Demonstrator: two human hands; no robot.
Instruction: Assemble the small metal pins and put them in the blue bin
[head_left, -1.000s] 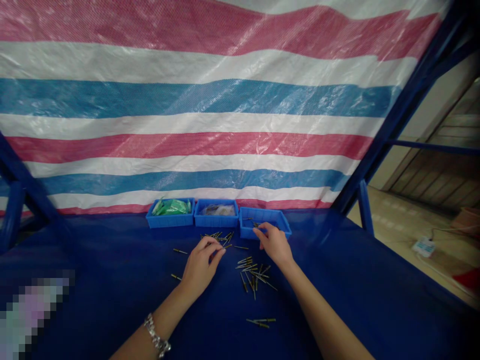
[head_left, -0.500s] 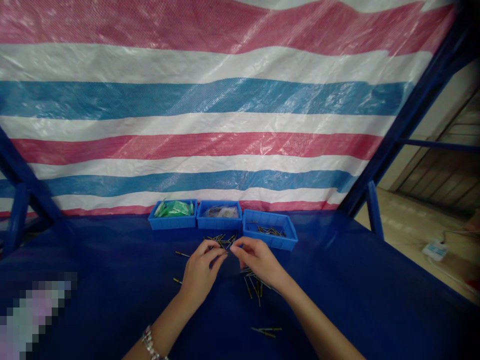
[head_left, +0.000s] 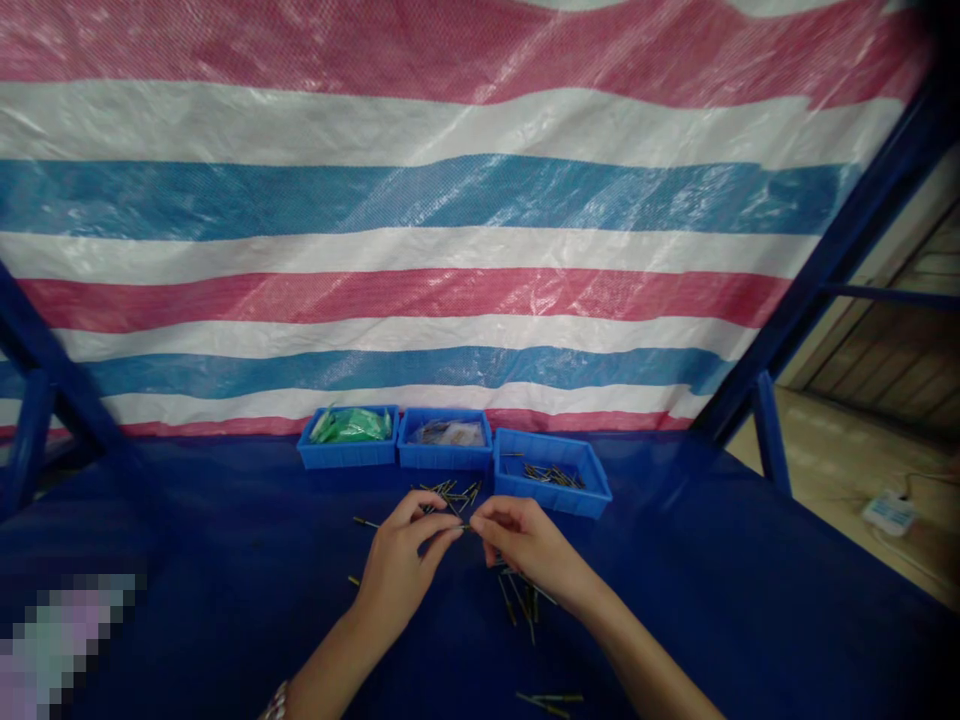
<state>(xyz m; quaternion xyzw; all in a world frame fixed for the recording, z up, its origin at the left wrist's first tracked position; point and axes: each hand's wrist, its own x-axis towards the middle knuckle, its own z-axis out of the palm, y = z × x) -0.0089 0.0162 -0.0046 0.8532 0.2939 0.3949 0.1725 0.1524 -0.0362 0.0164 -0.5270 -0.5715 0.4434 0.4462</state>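
Observation:
My left hand [head_left: 401, 565] and my right hand [head_left: 525, 545] meet fingertip to fingertip over the blue table [head_left: 187, 600], both pinched on one thin metal pin [head_left: 466, 526] held between them. Several loose pins [head_left: 450, 492] lie just beyond the hands, and more pins [head_left: 521, 600] lie under my right wrist. Behind my right hand stands a blue tray [head_left: 551, 495] with several pins in it.
Two more blue trays stand at the back: one with green packets [head_left: 349, 428], one with a clear bag [head_left: 448, 433]. A striped tarp [head_left: 450, 200] hangs behind. Blue frame posts [head_left: 769, 445] mark the table's right edge. A few pins [head_left: 551, 702] lie near me.
My right hand came back from the right tray to the middle and met my left hand; both now pinch a pin. The view has tipped down slightly.

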